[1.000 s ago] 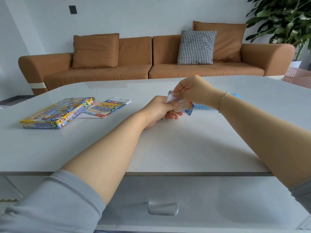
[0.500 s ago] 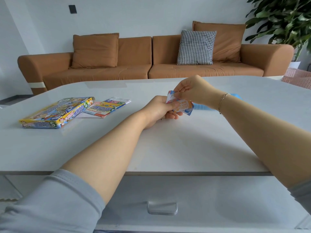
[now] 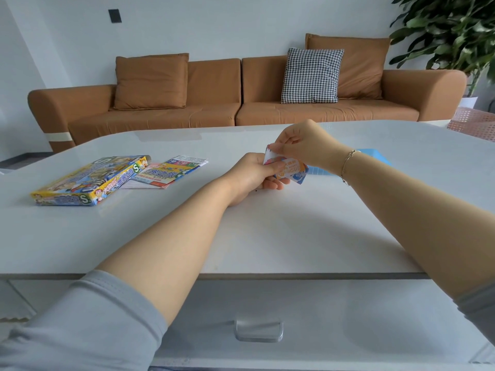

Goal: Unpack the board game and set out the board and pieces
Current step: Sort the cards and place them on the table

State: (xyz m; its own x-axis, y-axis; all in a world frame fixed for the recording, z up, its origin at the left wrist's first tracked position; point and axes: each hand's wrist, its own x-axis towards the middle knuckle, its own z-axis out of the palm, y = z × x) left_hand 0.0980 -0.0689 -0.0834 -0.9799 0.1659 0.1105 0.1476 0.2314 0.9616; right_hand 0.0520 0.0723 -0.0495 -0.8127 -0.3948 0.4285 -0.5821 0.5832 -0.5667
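A small printed packet of game pieces [image 3: 292, 171], blue, orange and white, is held just above the white table [image 3: 267, 236] near its middle. My left hand [image 3: 251, 178] grips its lower part from the left. My right hand [image 3: 302, 145] pinches its top left corner from above. The colourful game box [image 3: 85, 180] lies flat at the left of the table. A folded printed board or sheet [image 3: 168, 172] lies just right of the box. A light blue flat piece [image 3: 372, 156] lies behind my right wrist, partly hidden.
A brown sofa [image 3: 214, 103] with cushions stands beyond the table. A potted plant [image 3: 450, 30] and a pink mesh basket [image 3: 474, 124] are at the far right. A drawer with a metal handle [image 3: 258, 330] sits under the table's front edge.
My right hand's pinch has shifted slightly up along the packet's top corner. The left hand, the box and the folded sheet stay where they were.
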